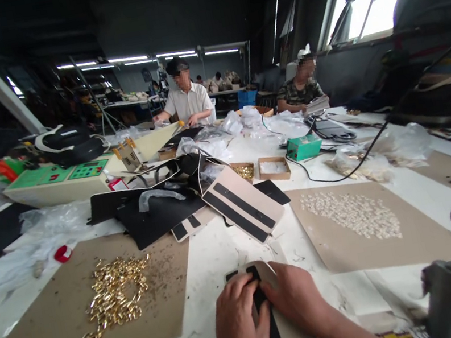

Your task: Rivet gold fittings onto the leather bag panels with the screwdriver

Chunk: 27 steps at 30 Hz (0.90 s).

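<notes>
A beige panel with black strips (296, 337) lies under both hands at the table's front edge, its far end bent up a little. My left hand (240, 319) grips it from the left, fingers curled over a black strip. From the right, my right hand (295, 294) closes on the same end, with the fingertips of both hands almost meeting. Whatever sits between the fingertips is hidden. Just beyond lies a similar beige panel with two black strips (243, 203), on top of black panels (159, 214).
Gold metal fittings (119, 296) are heaped on brown card at left; small pale pieces (349, 214) spread on card at right. Behind are small boxes (274, 168), a green device (304, 147) with a cable and a cream-green machine (59, 182). Two people (188, 100) work across the table.
</notes>
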{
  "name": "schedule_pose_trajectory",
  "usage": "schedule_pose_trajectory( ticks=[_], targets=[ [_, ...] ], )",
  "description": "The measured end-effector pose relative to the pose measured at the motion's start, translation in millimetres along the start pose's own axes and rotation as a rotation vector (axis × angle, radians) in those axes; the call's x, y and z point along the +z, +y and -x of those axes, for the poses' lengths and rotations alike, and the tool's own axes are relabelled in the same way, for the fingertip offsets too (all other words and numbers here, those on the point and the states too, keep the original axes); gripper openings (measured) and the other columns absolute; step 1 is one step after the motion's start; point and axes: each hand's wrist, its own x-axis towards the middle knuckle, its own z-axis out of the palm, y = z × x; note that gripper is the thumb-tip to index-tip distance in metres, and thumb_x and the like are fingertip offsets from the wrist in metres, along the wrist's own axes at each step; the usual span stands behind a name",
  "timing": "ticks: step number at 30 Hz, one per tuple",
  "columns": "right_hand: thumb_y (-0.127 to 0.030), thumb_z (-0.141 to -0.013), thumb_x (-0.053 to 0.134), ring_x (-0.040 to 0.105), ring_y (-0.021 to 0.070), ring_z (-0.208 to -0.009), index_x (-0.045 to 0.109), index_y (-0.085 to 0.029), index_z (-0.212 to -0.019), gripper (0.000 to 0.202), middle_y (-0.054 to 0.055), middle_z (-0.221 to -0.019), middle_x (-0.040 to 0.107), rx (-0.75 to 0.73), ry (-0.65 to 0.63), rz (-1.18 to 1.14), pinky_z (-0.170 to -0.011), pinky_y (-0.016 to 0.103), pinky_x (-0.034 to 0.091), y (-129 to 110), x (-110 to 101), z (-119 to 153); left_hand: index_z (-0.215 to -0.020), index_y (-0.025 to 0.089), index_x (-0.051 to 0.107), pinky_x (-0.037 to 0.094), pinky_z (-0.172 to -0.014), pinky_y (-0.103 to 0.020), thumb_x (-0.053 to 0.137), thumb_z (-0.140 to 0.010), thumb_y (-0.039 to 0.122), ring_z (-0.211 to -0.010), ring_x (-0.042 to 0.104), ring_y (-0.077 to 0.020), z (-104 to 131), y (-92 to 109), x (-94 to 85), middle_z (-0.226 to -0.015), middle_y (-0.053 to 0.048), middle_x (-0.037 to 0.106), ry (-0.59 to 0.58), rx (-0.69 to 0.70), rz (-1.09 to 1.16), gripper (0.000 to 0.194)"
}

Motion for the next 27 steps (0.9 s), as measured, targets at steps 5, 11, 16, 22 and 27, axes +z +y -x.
schedule_pose_trajectory(
  ticks=[5, 11, 16, 22, 27],
  targets=[
    [-0.032, -0.086, 0.068, 0.073, 0.0244, -0.085, 0.074, -0.023, -0.108, 0.024, 0.004, -0.092, 0.078, -0.056, 0.034, -0.269, -0.075, 0.031, 0.051, 11, -21, -12, -0.119, 0.027, 0.073, 0.065, -0.093, -0.051, 0.075, -0.086, 0.026, -0.117, 0.073, -0.0332, 5, -20, 12.7, -0.127, -0.009, 0.076, 0.052, 0.016, 0.062, 0.032],
    [-0.035, -0.092, 0.064, 0.069, 0.0195, -0.082, 0.077, -0.025, -0.108, 0.023, 0.002, -0.097, 0.076, 0.077, 0.287, -0.091, -0.074, 0.030, 0.047, 84, -57, -31, -0.119, 0.029, 0.070, 0.064, -0.088, -0.052, 0.077, -0.087, 0.032, -0.112, 0.074, -0.0331, 0, -26, 19.4, -0.125, -0.007, 0.076, 0.121, 0.041, 0.101, 0.032],
    [-0.031, -0.093, 0.062, 0.071, 0.0225, -0.089, 0.080, -0.023, -0.105, 0.023, 0.004, -0.100, 0.077, 0.203, 0.335, 0.067, -0.077, 0.032, 0.046, 148, -81, -33, -0.118, 0.031, 0.069, 0.062, -0.092, -0.052, 0.074, -0.089, 0.033, -0.114, 0.072, -0.0327, 1, -26, 20.2, -0.126, -0.006, 0.076, 0.092, 0.019, 0.111, 0.030],
    [-0.028, -0.095, 0.060, 0.071, 0.0239, -0.100, 0.080, -0.025, -0.111, 0.025, 0.003, -0.114, 0.077, 0.284, 0.348, 0.175, -0.075, 0.031, 0.044, 164, -98, -58, -0.118, 0.031, 0.070, 0.062, -0.089, -0.050, 0.073, -0.090, 0.039, -0.112, 0.073, -0.0323, 1, -32, 23.7, -0.125, -0.006, 0.076, 0.124, 0.050, 0.091, 0.029],
    [-0.031, -0.096, 0.059, 0.070, 0.0267, -0.103, 0.081, -0.028, -0.112, 0.027, 0.004, -0.118, 0.076, 0.334, 0.324, 0.240, -0.071, 0.031, 0.041, 162, -102, -97, -0.119, 0.032, 0.070, 0.064, -0.085, -0.049, 0.074, -0.090, 0.040, -0.109, 0.075, -0.0314, -2, -33, 21.6, -0.123, -0.004, 0.077, 0.150, 0.093, 0.063, 0.031]
  ],
)
